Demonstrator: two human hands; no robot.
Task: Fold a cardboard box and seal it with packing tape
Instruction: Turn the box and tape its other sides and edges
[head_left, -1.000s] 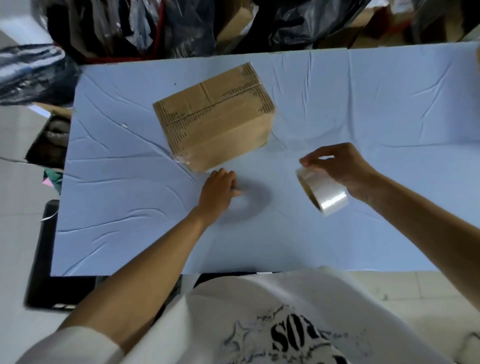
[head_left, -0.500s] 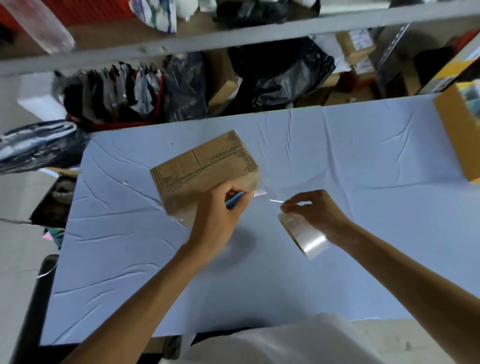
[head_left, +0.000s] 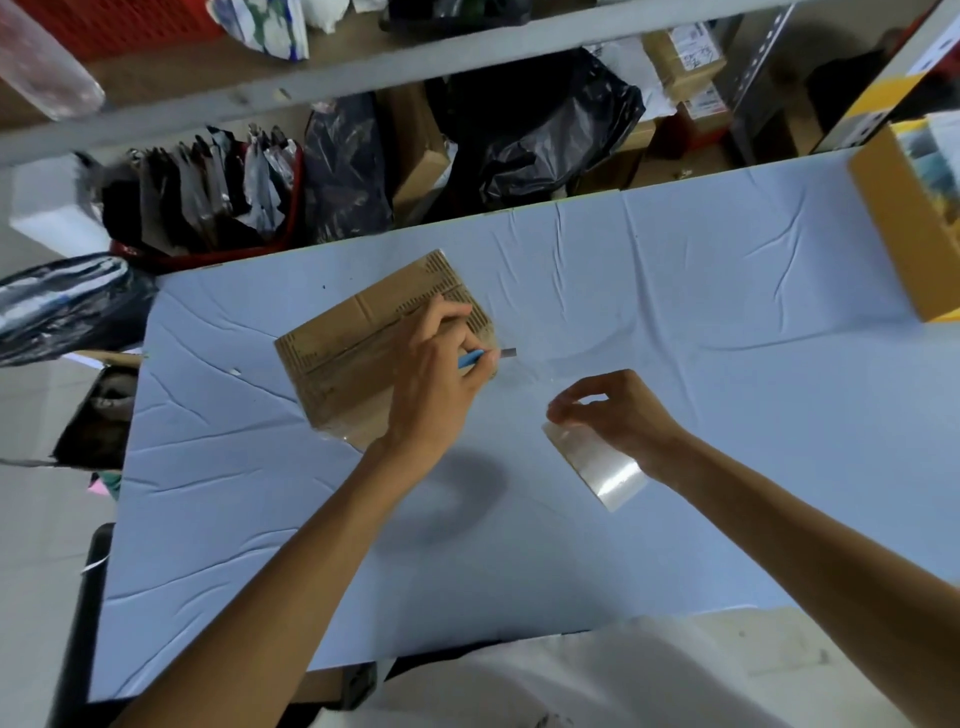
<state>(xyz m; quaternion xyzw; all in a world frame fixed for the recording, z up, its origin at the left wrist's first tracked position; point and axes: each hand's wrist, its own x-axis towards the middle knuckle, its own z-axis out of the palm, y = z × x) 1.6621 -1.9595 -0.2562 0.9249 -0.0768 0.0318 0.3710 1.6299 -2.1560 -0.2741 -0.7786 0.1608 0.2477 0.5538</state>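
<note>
Your left hand (head_left: 431, 387) is off the counter (head_left: 675, 312) now, gripping the cutter (head_left: 470, 358) at the box (head_left: 337, 358), right hand (head_left: 623, 415) pinching the tape roll (head_left: 597, 467); slack tape would probably just crumple.

Table (head_left: 675, 291) (blue-covered) bears cardboard box (head_left: 343, 364), seemingly a yellow carton (head_left: 904, 228).

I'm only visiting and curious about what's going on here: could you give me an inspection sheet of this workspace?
Surface: table under a wrinkled pale blue sheet.
Job's things: closed cardboard box on the table; clear tape roll; blue-handled cutter, its blade beside the cardboard box's right end.
Clutter: yellow-brown box at the table's right edge; small white scrap left of the cardboard box.
Hands: left hand grips the cutter over the cardboard box; right hand holds the tape roll above the table.
Cables: nothing seen.
Surroundings: shelf, black bags and a red basket of packets behind the table.
</note>
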